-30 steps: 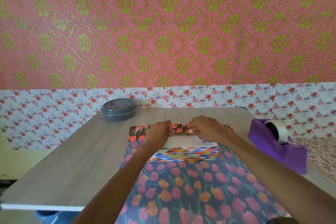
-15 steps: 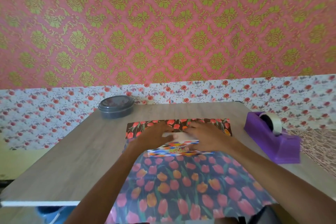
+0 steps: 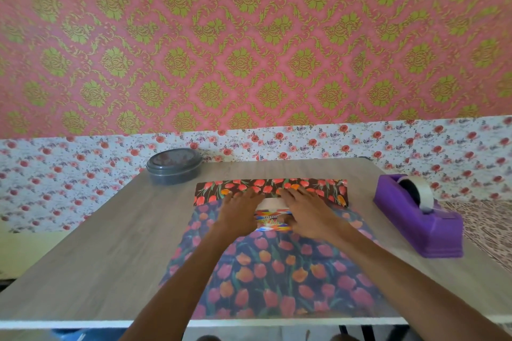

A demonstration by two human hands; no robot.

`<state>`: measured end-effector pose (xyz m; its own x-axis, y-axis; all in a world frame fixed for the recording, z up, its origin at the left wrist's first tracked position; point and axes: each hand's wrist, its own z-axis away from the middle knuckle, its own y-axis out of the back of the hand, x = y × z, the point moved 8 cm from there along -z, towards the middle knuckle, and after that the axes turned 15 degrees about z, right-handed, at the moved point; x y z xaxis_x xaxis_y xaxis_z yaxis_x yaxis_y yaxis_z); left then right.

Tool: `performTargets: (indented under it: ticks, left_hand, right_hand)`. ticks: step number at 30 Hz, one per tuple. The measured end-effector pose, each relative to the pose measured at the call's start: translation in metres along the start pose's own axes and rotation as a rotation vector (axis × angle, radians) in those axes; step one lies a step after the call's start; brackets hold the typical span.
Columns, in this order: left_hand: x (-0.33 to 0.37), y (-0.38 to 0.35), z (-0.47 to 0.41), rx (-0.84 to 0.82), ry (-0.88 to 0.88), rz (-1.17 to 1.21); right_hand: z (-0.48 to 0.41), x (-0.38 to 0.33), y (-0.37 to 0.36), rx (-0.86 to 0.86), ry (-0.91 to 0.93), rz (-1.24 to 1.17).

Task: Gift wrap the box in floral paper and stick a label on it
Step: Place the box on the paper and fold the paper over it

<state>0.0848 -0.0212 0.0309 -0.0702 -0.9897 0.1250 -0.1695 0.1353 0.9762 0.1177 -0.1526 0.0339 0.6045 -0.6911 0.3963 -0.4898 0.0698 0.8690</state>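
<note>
A dark sheet of tulip-print floral paper [image 3: 271, 271] lies on the wooden table, reaching the near edge. Its far end [image 3: 304, 187] is folded back over the box. The box [image 3: 273, 220], colourful with a white top, sits under that fold and shows only between my hands. My left hand [image 3: 239, 214] lies flat on the box's left part, fingers spread and reaching onto the paper fold. My right hand [image 3: 307, 214] presses flat on the right part in the same way. No label is visible.
A purple tape dispenser [image 3: 418, 219] with a roll of tape stands at the right of the table [image 3: 105, 252]. A grey round lidded container [image 3: 174, 165] sits at the far left corner. Patterned wallpaper rises behind the table's far edge.
Both hands went from pinching the paper's far edge above the box to lying flat on it. The folded paper edge now rests down over the box's far side.
</note>
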Motion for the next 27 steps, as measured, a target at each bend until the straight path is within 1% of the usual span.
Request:
performTargets:
  ticks: [4, 12, 14, 16, 18, 20, 23, 25, 27]
  left_hand:
    - [-0.001, -0.002, -0.007, 0.062, 0.041, 0.039]
    - [0.013, -0.002, -0.007, 0.077, 0.093, -0.061]
    - [0.016, 0.0, -0.007, 0.088, 0.072, -0.099]
    - [0.025, -0.003, -0.009, 0.096, 0.012, -0.063]
    - [0.032, -0.007, -0.011, 0.083, -0.016, 0.051]
    - [0.035, -0.007, -0.011, 0.092, -0.001, 0.119]
    - [0.04, -0.006, -0.007, 0.103, 0.034, 0.122]
    - [0.042, -0.006, -0.007, 0.112, 0.079, 0.117]
    - [0.044, -0.008, -0.008, 0.124, 0.125, 0.082]
  right_hand:
    - [-0.003, 0.007, -0.003, 0.022, -0.044, -0.059]
    - [-0.006, 0.012, -0.005, 0.05, -0.065, -0.141]
    - [-0.007, 0.014, -0.006, 0.033, -0.075, -0.206]
    - [-0.01, 0.018, -0.004, 0.006, -0.097, -0.273]
    - [-0.012, 0.022, -0.002, -0.014, -0.112, -0.329]
    - [-0.012, 0.025, 0.0, -0.031, -0.127, -0.394]
    - [-0.003, 0.031, 0.001, 0.003, -0.189, -0.495]
    - [0.005, 0.035, 0.002, 0.03, -0.237, -0.489]
    - [0.016, 0.042, 0.007, 0.079, -0.269, -0.421]
